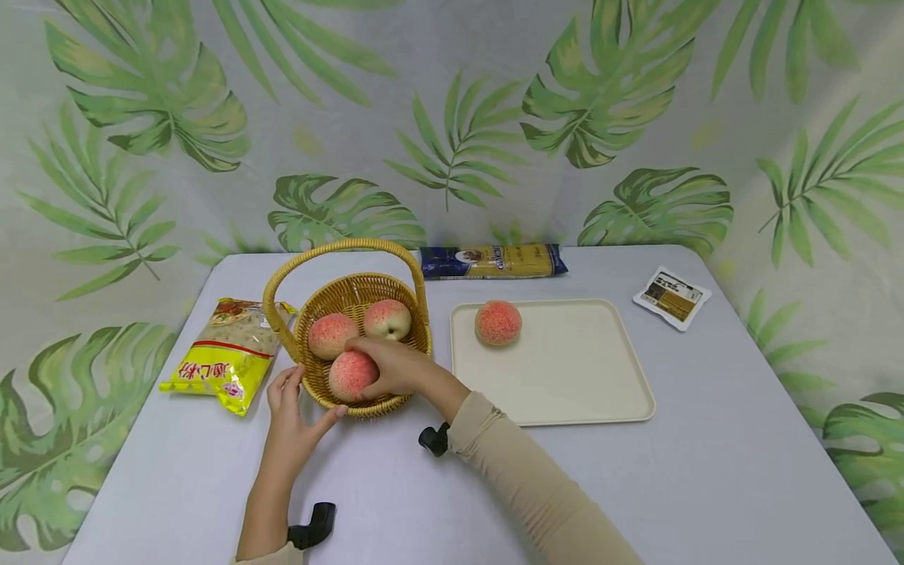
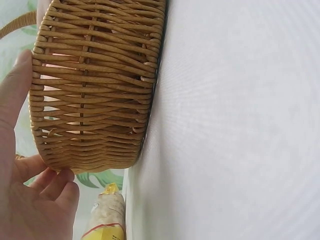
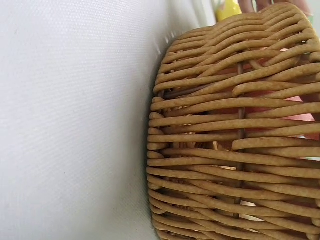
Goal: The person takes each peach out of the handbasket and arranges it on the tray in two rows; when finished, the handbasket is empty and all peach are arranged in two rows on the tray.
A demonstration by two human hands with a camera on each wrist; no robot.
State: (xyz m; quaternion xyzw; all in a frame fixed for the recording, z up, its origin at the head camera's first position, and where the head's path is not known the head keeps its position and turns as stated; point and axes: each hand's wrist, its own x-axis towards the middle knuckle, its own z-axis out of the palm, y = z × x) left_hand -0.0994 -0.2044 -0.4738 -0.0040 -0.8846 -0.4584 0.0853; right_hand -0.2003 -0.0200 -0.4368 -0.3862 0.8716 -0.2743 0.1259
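Note:
A wicker basket point(image 1: 387, 405) with a tall arched handle stands left of the middle of the table. My right hand point(image 1: 397, 367) reaches in over its rim and grips a pink peach point(image 1: 350, 378) at the front. Two more peaches, a left one point(image 1: 330, 336) and a right one point(image 1: 387, 319), lie behind it. My left hand point(image 1: 291, 417) holds the basket at its front left, thumb on the rim and fingers bent against the side. In the right wrist view the woven wall point(image 3: 235, 130) hides most of the peaches and my right hand.
Right of the basket is a cream tray point(image 1: 565, 369) bearing one peach point(image 1: 498, 322) near its back left corner. A yellow-and-clear food bag point(image 1: 233, 345) lies left of the basket. Behind are a blue-and-yellow pasta pack point(image 1: 494, 261) and, at far right, a small white packet point(image 1: 672, 298).

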